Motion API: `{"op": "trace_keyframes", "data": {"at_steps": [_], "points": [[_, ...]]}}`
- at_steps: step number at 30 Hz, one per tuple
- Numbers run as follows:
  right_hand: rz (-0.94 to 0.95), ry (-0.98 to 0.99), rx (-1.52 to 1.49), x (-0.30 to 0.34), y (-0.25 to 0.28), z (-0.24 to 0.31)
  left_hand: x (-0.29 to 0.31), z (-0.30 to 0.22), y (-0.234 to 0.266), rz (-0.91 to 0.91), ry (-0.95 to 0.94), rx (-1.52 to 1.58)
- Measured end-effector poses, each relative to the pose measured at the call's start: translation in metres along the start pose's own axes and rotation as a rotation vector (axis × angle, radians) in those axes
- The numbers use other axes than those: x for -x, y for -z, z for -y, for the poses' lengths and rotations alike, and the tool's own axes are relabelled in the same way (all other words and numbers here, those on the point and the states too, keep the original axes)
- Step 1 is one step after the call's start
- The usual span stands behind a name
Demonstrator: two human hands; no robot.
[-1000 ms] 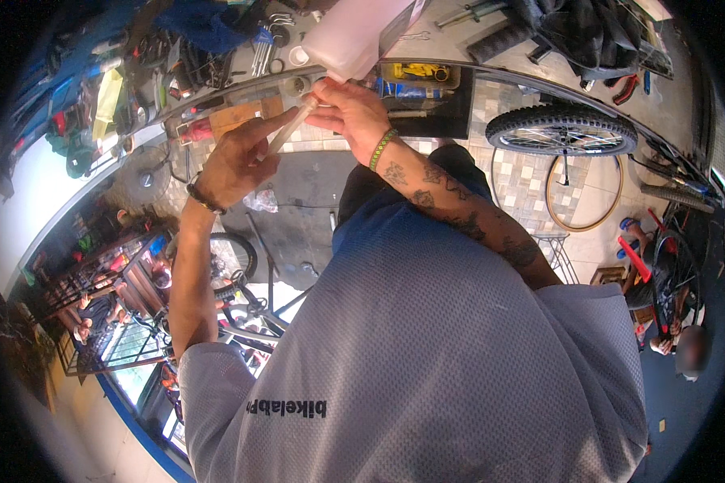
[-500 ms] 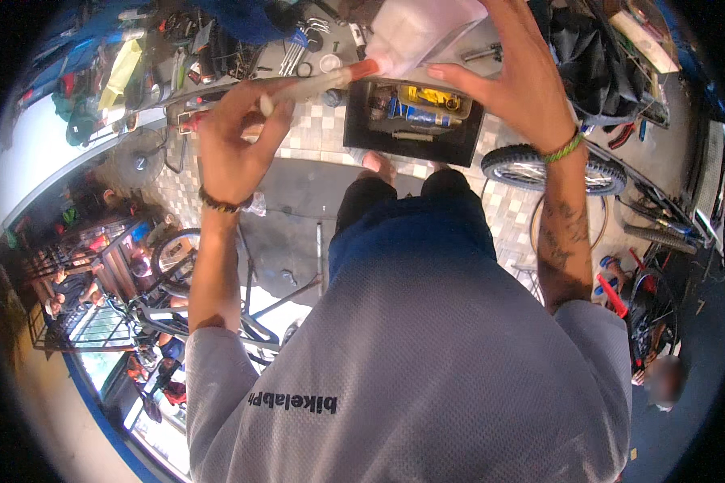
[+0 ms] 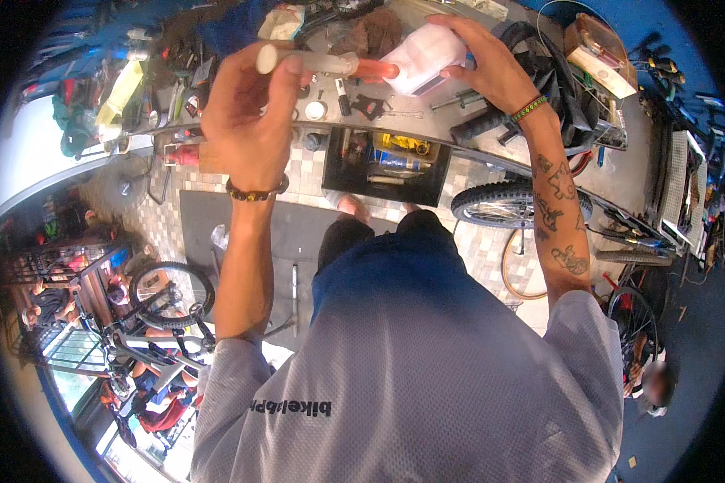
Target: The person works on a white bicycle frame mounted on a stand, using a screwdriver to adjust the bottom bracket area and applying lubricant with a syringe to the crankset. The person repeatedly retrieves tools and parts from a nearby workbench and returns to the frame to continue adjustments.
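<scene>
My left hand (image 3: 254, 121) is closed around a clear plastic syringe (image 3: 326, 63), its thumb against the barrel near the pale plunger end. Red fluid shows in the far part of the syringe, which meets the mouth of a white plastic bottle (image 3: 431, 56). The bottle lies tilted on its side in the air, its mouth toward my left hand. Gripping its right end is my right hand (image 3: 491, 68), thumb below and fingers above. Both hands are raised over the workbench (image 3: 395, 109). Whether the tip sits inside the mouth is hard to see.
Below the bench edge an open black drawer (image 3: 334, 181) holds yellow and blue items. Tools and a white round cap (image 3: 315, 109) lie on the bench. A bicycle wheel (image 3: 491, 203) stands at right, near a black bag (image 3: 540, 80). Another bicycle (image 3: 169, 294) and people are at left.
My head view has shifted, so the drawer and bench sit lower and further left. The syringe is now nearly level, its plunger end raised. Both hands keep their hold.
</scene>
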State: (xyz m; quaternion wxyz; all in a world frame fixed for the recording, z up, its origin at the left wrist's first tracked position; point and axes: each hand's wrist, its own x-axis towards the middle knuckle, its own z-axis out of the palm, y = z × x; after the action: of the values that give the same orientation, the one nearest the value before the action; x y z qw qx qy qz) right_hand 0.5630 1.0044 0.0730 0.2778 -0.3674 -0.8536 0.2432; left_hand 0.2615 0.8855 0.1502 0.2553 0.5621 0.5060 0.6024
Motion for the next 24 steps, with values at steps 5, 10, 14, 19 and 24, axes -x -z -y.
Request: {"op": "trace_keyframes", "data": {"at_steps": [5, 10, 14, 19, 24], "points": [[0.024, -0.092, -0.092, 0.001, 0.001, -0.010, 0.001, -0.015, 0.003, -0.135, 0.010, -0.009], [0.033, -0.102, -0.084, 0.002, 0.009, -0.011, 0.005, -0.006, 0.013, -0.262, 0.072, 0.018], [0.065, -0.175, -0.127, 0.002, 0.013, -0.016, 0.014, 0.005, 0.020, -0.354, 0.195, 0.119], [0.064, -0.181, -0.151, 0.004, 0.016, -0.024, 0.022, 0.019, 0.020, -0.479, 0.332, 0.270], [0.085, -0.206, -0.147, 0.006, 0.021, -0.029, 0.033, 0.043, 0.025, -0.525, 0.416, 0.373]]}}
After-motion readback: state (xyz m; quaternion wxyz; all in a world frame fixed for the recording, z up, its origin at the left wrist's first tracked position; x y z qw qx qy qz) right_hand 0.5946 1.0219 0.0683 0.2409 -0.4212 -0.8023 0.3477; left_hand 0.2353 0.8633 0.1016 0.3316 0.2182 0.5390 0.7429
